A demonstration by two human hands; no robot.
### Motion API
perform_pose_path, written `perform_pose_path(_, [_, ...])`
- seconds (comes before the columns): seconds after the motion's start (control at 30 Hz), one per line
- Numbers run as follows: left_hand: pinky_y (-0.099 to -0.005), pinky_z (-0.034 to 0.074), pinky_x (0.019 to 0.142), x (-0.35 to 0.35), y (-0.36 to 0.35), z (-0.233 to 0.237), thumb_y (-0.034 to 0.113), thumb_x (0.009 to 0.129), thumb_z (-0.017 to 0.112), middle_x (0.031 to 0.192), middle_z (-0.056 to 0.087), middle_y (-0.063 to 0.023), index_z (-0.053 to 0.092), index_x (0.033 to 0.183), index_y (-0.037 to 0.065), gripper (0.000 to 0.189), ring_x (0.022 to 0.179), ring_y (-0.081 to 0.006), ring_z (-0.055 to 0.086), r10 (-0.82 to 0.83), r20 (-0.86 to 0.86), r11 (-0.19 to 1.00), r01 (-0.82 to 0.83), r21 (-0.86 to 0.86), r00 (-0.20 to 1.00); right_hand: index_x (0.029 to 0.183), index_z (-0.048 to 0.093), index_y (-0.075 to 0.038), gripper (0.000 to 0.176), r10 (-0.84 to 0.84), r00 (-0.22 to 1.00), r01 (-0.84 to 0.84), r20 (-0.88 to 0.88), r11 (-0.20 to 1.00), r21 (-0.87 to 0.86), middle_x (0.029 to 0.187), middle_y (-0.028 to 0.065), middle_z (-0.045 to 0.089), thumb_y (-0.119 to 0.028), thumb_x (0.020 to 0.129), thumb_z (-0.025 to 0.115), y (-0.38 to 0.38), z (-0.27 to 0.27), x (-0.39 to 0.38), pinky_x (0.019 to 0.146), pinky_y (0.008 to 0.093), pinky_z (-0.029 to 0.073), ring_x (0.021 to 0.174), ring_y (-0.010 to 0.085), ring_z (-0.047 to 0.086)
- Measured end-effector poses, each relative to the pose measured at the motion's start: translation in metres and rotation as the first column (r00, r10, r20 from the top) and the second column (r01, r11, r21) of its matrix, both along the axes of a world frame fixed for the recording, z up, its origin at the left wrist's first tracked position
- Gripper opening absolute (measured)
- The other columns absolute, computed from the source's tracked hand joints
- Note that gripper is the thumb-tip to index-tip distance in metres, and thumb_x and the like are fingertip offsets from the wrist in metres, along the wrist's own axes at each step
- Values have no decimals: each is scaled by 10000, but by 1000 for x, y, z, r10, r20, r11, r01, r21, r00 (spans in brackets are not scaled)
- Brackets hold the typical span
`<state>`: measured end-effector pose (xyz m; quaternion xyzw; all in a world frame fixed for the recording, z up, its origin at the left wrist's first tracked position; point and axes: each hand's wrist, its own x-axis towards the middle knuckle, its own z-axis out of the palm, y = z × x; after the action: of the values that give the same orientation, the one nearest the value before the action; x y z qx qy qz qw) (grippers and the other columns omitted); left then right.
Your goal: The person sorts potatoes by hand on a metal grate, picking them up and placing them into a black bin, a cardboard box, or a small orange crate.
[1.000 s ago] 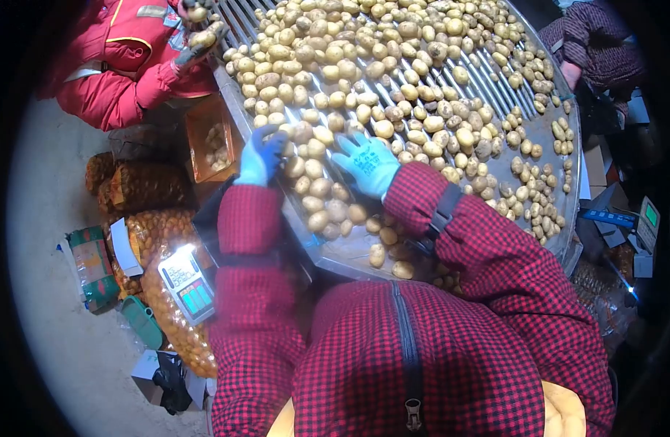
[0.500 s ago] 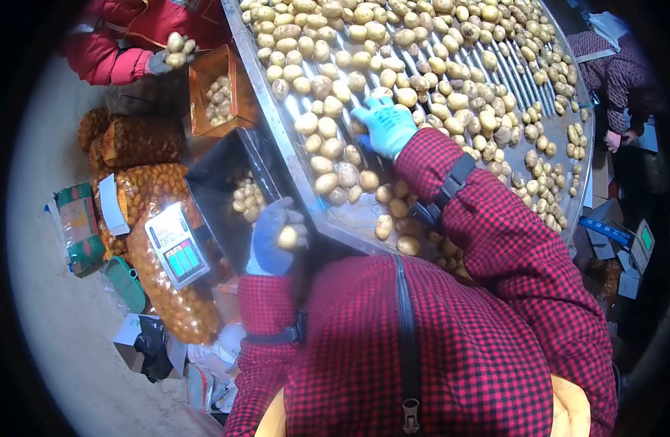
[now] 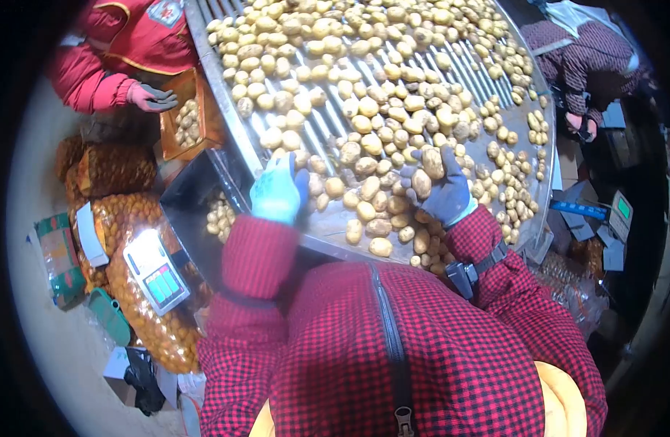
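Many potatoes (image 3: 369,106) lie over the slatted metal sorting table (image 3: 322,135). My right hand (image 3: 451,197), in a blue glove, is turned palm up above the near part of the table. Its fingers are curled round two potatoes (image 3: 427,173). My left hand (image 3: 276,193), gloved in light blue, reaches over the table's left edge with its back towards me. Potatoes lie just beyond and beside it; its fingertips are hidden, so I cannot see whether it holds one. Below it to the left stands a black-lined box (image 3: 191,211) with potatoes inside.
A person in red (image 3: 94,73) stands at the upper left, a gloved hand over an orange-lined box (image 3: 207,109) of potatoes. Another person (image 3: 589,58) bends at the upper right. At left, a scale (image 3: 156,273) rests near filled potato bags (image 3: 149,320); another scale (image 3: 621,216) stands right.
My left hand has left the black-lined box and its potato for the table edge, turning over. My right hand has moved right, turned palm up and holds potatoes. The other person's hand has emptied.
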<state>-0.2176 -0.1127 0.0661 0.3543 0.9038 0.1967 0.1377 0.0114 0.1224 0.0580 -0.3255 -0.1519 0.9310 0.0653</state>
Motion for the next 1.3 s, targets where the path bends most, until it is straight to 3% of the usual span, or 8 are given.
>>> perform_pose_path(0.13, [-490, 504, 887, -10, 58, -11, 318, 883, 624, 1127, 644, -177, 617, 1136, 91, 340, 1060, -338, 643, 209, 5, 892, -188, -411, 978, 1265, 574, -69, 659, -15, 983, -8, -183, 992, -124, 1004, 165, 680, -639, 963, 437, 7, -31, 42, 668, 359, 546, 867, 298, 668])
perform_pose_path(0.33, [-438, 520, 818, -21, 44, -24, 249, 864, 683, 1000, 655, -129, 666, 1087, 66, 289, 956, -304, 657, 22, 4, 996, -23, 81, 1000, 1323, 517, -52, 635, -108, 994, 108, -5, 983, 152, 1135, 185, 643, -586, 999, 403, 11, -38, 39, 797, 420, 558, 976, 326, 649])
perform_pose_path(0.4, [-335, 525, 759, -10, 38, -9, 205, 886, 692, 974, 664, -86, 656, 1154, 44, 314, 880, -199, 643, -15, 665, 818, -373, 437, 746, 1386, 474, -60, 626, -150, 986, 157, -74, 982, 101, 1259, 197, 581, -556, 1008, 416, 6, -33, 26, 934, 477, 503, 1141, 352, 577])
perform_pose_path(0.73, [-250, 510, 622, 77, 10, 9, 277, 993, 509, 987, 645, -114, 516, 1293, -49, 443, 752, -144, 601, -206, 974, 864, -486, 135, -96, 1497, 352, -81, 619, 17, 980, 61, -199, 921, 384, 1522, 204, 380, -482, 1028, 411, -3, -34, -3, 1109, 552, 342, 1403, 396, 353])
perform_pose_path(0.83, [-263, 525, 676, 82, 12, 5, 191, 996, 491, 1136, 621, -144, 542, 1299, -29, 378, 798, -148, 614, -173, 978, 877, -471, 100, -114, 1489, 361, -82, 600, -180, 929, 117, -322, 972, -204, 1526, 210, 366, -468, 1032, 405, -7, -2, -8, 1116, 570, 329, 1402, 403, 351])
perform_pose_path(1.1, [-319, 549, 905, 84, 12, 8, -220, 761, 557, 1485, 393, -179, 601, 1277, -5, 561, 1074, -208, 647, -344, 938, 875, -377, 304, -44, 1472, 386, -126, 552, -137, 961, 53, -240, 944, -325, 1489, 204, 417, -446, 1025, 435, -26, -3, -20, 1084, 601, 363, 1372, 388, 403])
perform_pose_path(1.17, [-333, 521, 975, 84, 0, -23, -224, 774, 537, 1455, 434, -189, 542, 1350, 12, 623, 1151, -243, 628, -625, 609, 712, 36, 701, 488, 1471, 410, -157, 512, -101, 973, 30, -208, 946, -321, 1513, 143, 408, -414, 1029, 418, -30, 0, -23, 1147, 537, 300, 1411, 329, 358])
perform_pose_path(1.3, [-378, 498, 1001, 86, -4, -15, -12, 922, 569, 1358, 549, -172, 349, 1490, 63, 614, 1203, -254, 593, -526, 627, 788, 51, 614, 574, 1420, 465, -259, 457, -355, 882, -78, -308, 536, -841, 1471, -1, 477, -462, 1013, 421, -35, -6, -21, 1146, 433, 303, 1366, 188, 419])
